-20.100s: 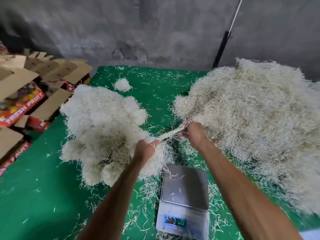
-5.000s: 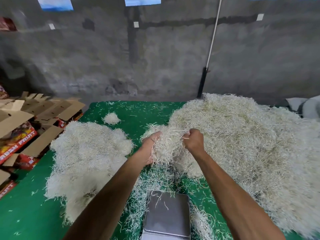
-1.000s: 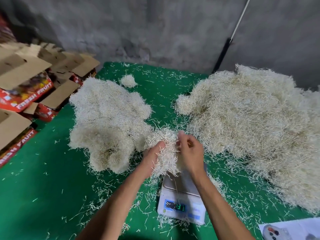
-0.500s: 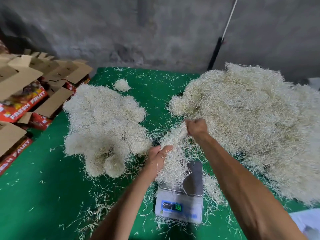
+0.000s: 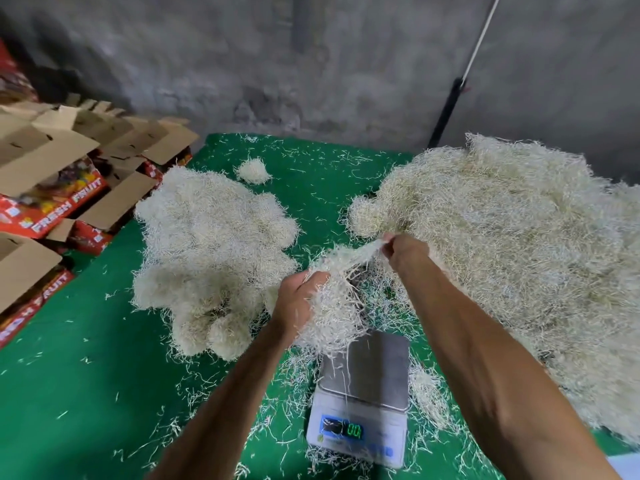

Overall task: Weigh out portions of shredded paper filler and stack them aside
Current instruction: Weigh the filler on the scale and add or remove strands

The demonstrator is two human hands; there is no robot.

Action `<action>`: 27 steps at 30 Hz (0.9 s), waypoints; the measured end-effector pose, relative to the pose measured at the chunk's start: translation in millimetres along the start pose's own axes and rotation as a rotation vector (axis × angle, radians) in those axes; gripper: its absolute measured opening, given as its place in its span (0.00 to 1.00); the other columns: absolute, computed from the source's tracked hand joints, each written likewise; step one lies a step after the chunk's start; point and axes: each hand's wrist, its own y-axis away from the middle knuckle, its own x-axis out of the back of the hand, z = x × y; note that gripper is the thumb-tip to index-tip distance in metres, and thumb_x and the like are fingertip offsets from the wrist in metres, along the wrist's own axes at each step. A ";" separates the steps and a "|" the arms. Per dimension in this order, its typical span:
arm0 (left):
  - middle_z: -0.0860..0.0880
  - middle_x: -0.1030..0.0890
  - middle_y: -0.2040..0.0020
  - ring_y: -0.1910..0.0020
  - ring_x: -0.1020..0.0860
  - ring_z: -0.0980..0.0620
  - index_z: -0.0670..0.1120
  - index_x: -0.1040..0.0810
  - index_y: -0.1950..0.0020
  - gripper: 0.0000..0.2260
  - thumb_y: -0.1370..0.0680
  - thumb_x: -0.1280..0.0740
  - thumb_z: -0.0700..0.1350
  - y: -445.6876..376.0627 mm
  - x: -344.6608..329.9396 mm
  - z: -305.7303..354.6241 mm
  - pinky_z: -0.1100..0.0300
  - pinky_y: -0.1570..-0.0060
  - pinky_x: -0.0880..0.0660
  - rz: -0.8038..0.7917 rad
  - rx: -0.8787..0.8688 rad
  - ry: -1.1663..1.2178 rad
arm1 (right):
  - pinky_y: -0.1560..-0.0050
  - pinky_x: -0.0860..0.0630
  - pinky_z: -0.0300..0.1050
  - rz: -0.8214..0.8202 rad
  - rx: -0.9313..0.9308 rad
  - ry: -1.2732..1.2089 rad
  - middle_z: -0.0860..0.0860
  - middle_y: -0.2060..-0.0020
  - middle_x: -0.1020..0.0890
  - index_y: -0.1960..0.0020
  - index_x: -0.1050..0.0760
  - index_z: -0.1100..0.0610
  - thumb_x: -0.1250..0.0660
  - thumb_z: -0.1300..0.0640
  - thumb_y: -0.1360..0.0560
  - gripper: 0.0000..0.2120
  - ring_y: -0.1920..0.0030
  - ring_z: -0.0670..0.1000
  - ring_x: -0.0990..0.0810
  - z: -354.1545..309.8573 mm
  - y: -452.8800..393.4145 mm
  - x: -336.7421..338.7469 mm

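While the left hand [image 5: 298, 299] cups a fluffy, tangled clump of shredded paper [image 5: 332, 306] from the side, fingers curled into it, the right hand [image 5: 405, 252] pinches a thin drawn-out tuft at the clump's far end, stretching the pale, wiry strands between them just above the scale [image 5: 363, 396]. That scale is a small white block with a flat, dull steel platter, bare but for a few stray strands, and a green-lit readout that seems to show zeros, though the digits are blurred. Loose slivers litter the green, felt-like surface [image 5: 69, 393] around it. To the left lies a lumpy heap of rounded portions [image 5: 211, 251]; to the right a much larger, shaggy mound of filler [image 5: 519, 254] sprawls against the rough grey wall [image 5: 277, 64]. Open cardboard boxes [image 5: 52, 181] with red printed sides crowd the left edge.
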 end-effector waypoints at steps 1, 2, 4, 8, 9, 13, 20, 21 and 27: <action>0.53 0.18 0.63 0.63 0.22 0.54 0.51 0.16 0.60 0.07 0.25 0.28 0.53 0.6 9.8 0.3 0.64 0.64 0.23 0.026 -0.006 -0.040 | 0.39 0.18 0.49 0.027 -0.006 0.131 0.56 0.48 0.19 0.29 0.27 0.61 0.32 0.61 0.18 0.19 0.44 0.53 0.17 -6.4 -6.1 9.5; 0.57 0.19 0.67 0.68 0.22 0.57 0.51 0.17 0.62 0.08 0.23 0.29 0.52 4.8 24.4 0.5 0.67 0.70 0.25 0.056 -0.015 -0.085 | 0.38 0.19 0.49 0.047 0.071 0.375 0.56 0.44 0.20 0.27 0.29 0.59 0.32 0.61 0.19 0.20 0.43 0.53 0.17 -7.7 -15.8 19.9; 0.58 0.21 0.70 0.74 0.24 0.63 0.51 0.20 0.62 0.09 0.21 0.30 0.49 8.8 54.0 -4.4 0.67 0.73 0.27 0.160 -0.062 -0.095 | 0.46 0.19 0.43 0.127 0.233 0.548 0.55 0.44 0.21 0.26 0.33 0.59 0.31 0.62 0.19 0.24 0.47 0.52 0.18 -9.0 -48.2 50.6; 0.51 0.23 0.65 0.71 0.24 0.65 0.43 0.22 0.61 0.09 0.23 0.30 0.45 5.9 67.8 -9.3 0.65 0.67 0.27 0.243 -0.181 -0.132 | 0.37 0.20 0.51 0.002 0.233 -0.094 0.58 0.39 0.17 0.32 0.26 0.61 0.39 0.53 0.14 0.16 0.46 0.54 0.16 -2.3 -48.5 70.1; 0.51 0.22 0.64 0.70 0.24 0.65 0.44 0.22 0.62 0.09 0.23 0.29 0.45 2.5 62.6 -10.8 0.65 0.66 0.27 0.243 -0.186 -0.131 | 0.30 0.25 0.58 -0.038 0.266 0.003 0.62 0.33 0.22 0.28 0.30 0.62 0.41 0.50 0.14 0.20 0.36 0.61 0.19 5.8 -45.7 65.7; 0.52 0.19 0.62 0.62 0.22 0.55 0.44 0.22 0.62 0.07 0.25 0.34 0.41 -8.5 49.4 -14.7 0.62 0.57 0.25 0.227 -0.170 -0.106 | 0.40 0.19 0.60 -0.012 0.602 1.044 0.63 0.32 0.25 0.20 0.41 0.60 0.40 0.44 0.15 0.30 0.42 0.61 0.18 41.6 -31.0 61.2; 0.61 0.19 0.72 0.71 0.22 0.68 0.46 0.25 0.57 0.15 0.19 0.42 0.29 -20.7 25.6 1.4 0.75 0.70 0.27 0.117 -0.043 -0.134 | 0.49 0.17 0.56 -0.755 0.682 0.753 0.61 0.36 0.21 0.36 0.25 0.49 0.47 0.24 0.22 0.32 0.46 0.58 0.16 81.1 59.1 -0.9; 0.61 0.18 0.70 0.70 0.21 0.68 0.47 0.25 0.55 0.15 0.19 0.42 0.28 -21.6 26.4 2.8 0.75 0.68 0.27 0.104 -0.029 -0.139 | 0.58 0.19 0.50 -0.789 0.604 0.710 0.59 0.51 0.16 0.47 0.22 0.54 0.48 0.25 0.21 0.34 0.58 0.56 0.15 84.5 62.3 -5.8; 0.40 0.23 0.58 0.62 0.23 0.48 0.29 0.25 0.58 0.08 0.20 0.35 0.32 -9.9 20.3 -1.3 0.56 0.57 0.25 0.050 -0.082 -0.166 | 0.72 0.28 0.40 -0.662 0.325 0.530 0.49 0.75 0.32 0.53 0.23 0.63 0.32 0.45 0.19 0.20 0.77 0.50 0.37 72.4 43.2 -9.0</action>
